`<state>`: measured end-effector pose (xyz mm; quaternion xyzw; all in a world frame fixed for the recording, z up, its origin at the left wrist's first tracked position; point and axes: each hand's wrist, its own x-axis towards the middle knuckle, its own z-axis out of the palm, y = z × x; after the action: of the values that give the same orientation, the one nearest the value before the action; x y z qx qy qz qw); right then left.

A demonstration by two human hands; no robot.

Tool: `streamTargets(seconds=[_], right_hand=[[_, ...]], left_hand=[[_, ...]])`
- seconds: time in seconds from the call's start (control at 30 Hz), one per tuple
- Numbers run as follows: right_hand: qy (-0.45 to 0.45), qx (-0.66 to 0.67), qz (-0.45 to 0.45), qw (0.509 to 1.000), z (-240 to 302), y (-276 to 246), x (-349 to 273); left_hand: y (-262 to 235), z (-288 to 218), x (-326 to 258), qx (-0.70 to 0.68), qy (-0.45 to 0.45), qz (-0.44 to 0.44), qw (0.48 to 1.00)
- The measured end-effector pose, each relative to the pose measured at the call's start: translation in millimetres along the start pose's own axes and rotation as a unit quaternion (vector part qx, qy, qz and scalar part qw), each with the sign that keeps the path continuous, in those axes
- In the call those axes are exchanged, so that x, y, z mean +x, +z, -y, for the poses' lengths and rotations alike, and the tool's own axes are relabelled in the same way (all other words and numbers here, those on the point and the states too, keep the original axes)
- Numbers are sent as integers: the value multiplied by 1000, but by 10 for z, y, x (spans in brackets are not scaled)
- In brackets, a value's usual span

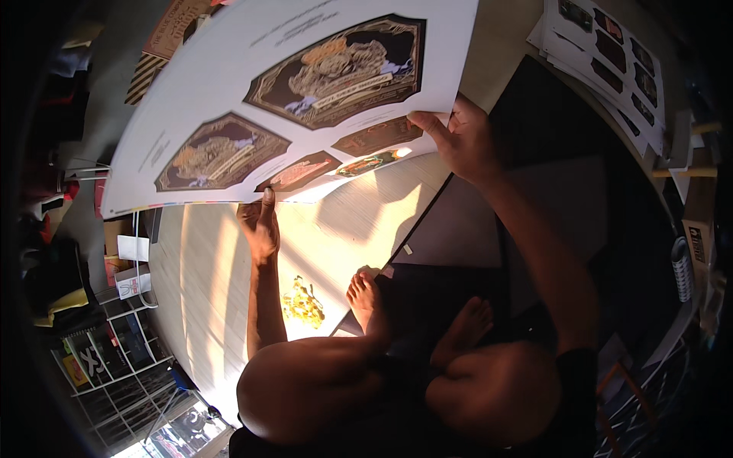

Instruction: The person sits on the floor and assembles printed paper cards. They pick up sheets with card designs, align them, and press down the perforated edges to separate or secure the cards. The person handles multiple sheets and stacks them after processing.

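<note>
A large white printed sheet (221, 99) with several dark ornate label designs spans the upper part of the view, raised off the floor. My left hand (260, 225) pinches its near edge, thumb on the printed side and fingers behind. Farther right, my right hand (462, 141) grips the sheet's right side between thumb and fingers. Toward me the paper bends, and smaller label prints show on the curved part. Both hands' fingers are partly hidden by the sheet.
A dark flat board (458, 221) lies on the pale wooden floor (214, 282). Gold crumpled bits (303, 303) rest near my foot. More printed sheets (611, 65) are stacked at the far right. At left stands a white wire rack (114, 347); a cardboard box (699, 221) is at right.
</note>
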<state>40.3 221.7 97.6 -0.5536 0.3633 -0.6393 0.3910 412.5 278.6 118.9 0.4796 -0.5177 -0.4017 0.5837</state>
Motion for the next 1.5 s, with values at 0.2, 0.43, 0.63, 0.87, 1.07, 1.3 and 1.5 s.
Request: streamTargets(seconds=[0.2,0.43,0.63,0.87,1.07,1.3,1.5], right_hand=[[3,-114,41,993,151,-31,-1],[45,-73,13,996,86,75,-206],[37,-152,9,988,57,80,-284],[86,-268,-42,959,248,201,-311],[48,-159,-32,986,35,57,-69],[-2,-315,-154,937,44,298,-70],[-2,-228,-103,968,-103,159,37]], left_hand=[[69,124,-180,-22,-22,-54,998],[243,-33,-228,44,77,-107,990],[217,-9,-252,80,70,-99,989],[132,6,-335,191,43,-140,971],[-8,66,-233,230,101,-52,967],[-45,164,-9,158,41,-3,987],[-187,110,51,107,25,5,994]])
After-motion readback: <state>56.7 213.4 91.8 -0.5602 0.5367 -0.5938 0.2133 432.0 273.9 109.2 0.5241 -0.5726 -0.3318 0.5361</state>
